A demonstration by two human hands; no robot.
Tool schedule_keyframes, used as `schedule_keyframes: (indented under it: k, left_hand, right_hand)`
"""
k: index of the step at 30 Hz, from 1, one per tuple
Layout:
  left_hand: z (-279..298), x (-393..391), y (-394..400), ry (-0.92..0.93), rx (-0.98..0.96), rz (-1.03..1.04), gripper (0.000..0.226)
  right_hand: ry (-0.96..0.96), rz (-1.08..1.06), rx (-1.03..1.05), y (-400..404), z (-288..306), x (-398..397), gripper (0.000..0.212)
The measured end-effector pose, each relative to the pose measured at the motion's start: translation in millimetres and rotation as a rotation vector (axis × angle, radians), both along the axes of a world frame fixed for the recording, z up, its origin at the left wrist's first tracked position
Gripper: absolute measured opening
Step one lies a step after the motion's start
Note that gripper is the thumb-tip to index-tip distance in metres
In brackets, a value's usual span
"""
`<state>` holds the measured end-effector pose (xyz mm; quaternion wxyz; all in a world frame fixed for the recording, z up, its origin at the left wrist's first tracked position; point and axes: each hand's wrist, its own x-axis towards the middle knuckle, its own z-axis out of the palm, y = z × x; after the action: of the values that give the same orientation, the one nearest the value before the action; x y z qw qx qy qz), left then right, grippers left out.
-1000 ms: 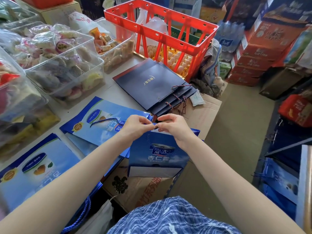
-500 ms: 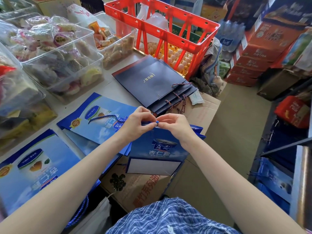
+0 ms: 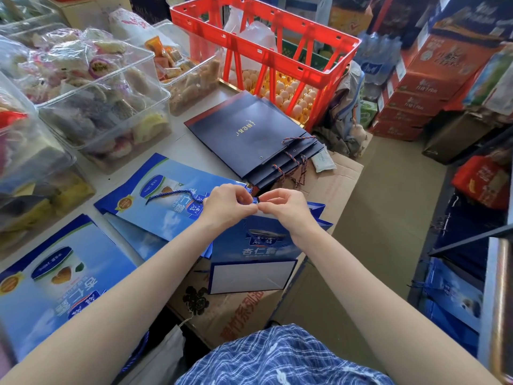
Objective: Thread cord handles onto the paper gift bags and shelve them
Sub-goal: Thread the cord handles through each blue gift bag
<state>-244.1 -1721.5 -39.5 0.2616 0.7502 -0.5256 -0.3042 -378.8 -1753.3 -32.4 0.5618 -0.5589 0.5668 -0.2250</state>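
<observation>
A blue paper gift bag (image 3: 254,255) stands upright in front of me, its white bottom fold facing me. My left hand (image 3: 226,205) and my right hand (image 3: 284,208) meet at its top rim, both pinching the end of a blue cord (image 3: 256,200). Flat blue bags (image 3: 163,198) lie on the table to the left; one has a blue cord handle (image 3: 173,193) threaded. Another flat blue bag (image 3: 55,276) lies nearer me. A stack of dark navy bags (image 3: 249,134) with twisted cord handles lies further back.
Clear plastic bins of wrapped snacks (image 3: 105,107) line the table's left side. A red crate (image 3: 266,51) over trays of eggs stands behind the navy bags. Cardboard boxes (image 3: 238,309) sit under the bag. Stacked red cartons (image 3: 422,90) and a shelf with blue bags (image 3: 455,295) stand right.
Both hands stay at the bag's rim, working the cord end between the fingertips. The bag has shifted slightly; nothing else on the table moved.
</observation>
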Motion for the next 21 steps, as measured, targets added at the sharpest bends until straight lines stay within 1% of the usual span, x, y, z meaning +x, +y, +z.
schedule_keyframes:
  k: [2, 5, 7, 10, 14, 18, 21]
  left_hand:
    - [-1, 3, 2, 0.145, -0.042, -0.009, 0.009]
    - [-2, 7, 9, 0.270, -0.129, -0.071, 0.015]
    - [0, 10, 12, 0.338, -0.170, -0.149, 0.018]
    - [3, 9, 13, 0.355, -0.178, -0.217, 0.021]
    - [0, 7, 10, 0.353, -0.170, -0.144, 0.019]
    - [-1, 7, 5, 0.360, -0.147, -0.095, 0.016]
    - [0, 6, 5, 0.340, -0.165, -0.102, 0.016]
  right_hand:
    - [0.019, -0.010, -0.022, 0, -1, 1, 0.016]
    - [0.035, 0.004, -0.036, 1, -1, 3, 0.012]
    - [0.023, 0.019, -0.031, 1, 1, 1, 0.012]
    - [-0.012, 0.070, 0.008, -1, 6, -2, 0.011]
    - [-0.049, 0.068, 0.061, -5, 8, -5, 0.013]
    - [-0.027, 0.042, 0.040, -4, 9, -2, 0.012]
    - [0.000, 0.053, 0.026, -3, 9, -1, 0.013]
